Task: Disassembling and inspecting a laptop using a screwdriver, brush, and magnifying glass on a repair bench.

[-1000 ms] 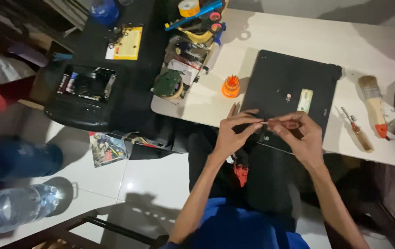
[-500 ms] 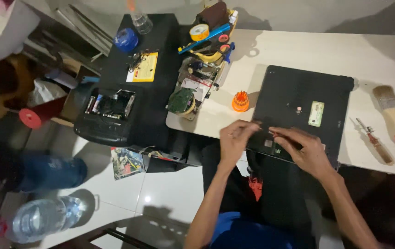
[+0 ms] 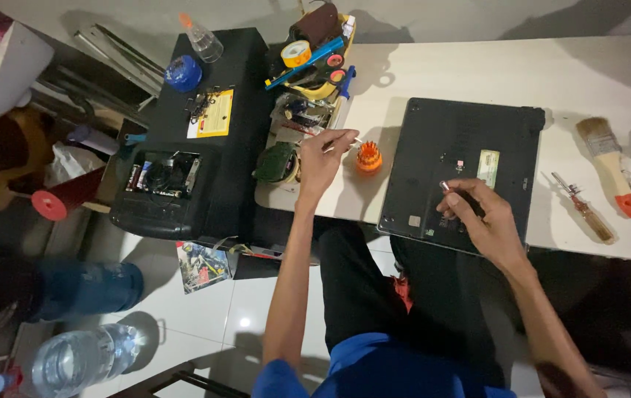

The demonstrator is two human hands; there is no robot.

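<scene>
Table (image 3: 477, 70), white, takes up most of the upper right of the view. Black case (image 3: 205, 140) butts against its left edge, with a yellow label on top and an opening that shows parts inside. Laptop (image 3: 463, 166) lies shut and bottom side up on the table, right in front of the person, its near edge at the table's edge. Water jug (image 3: 72, 361) lies on the floor tiles at lower left, well apart from the rest. Tool tray (image 3: 315, 66) sits at the table's left end, crammed with a tape roll, a blue pen and small bits. Paintbrush (image 3: 606, 162) lies right of the laptop, with a screwdriver (image 3: 584, 208) just beside it. Orange bit holder (image 3: 368, 157) stands between tray and laptop. Left hand (image 3: 323, 158) hovers just left of the bit holder, fingers pinched shut on a thin bit (image 3: 341, 143) that points toward the holder. Right hand (image 3: 481, 217) rests on the laptop's near half, fingers curled closed around a small metal-tipped tool; cannot tell its type.
</scene>
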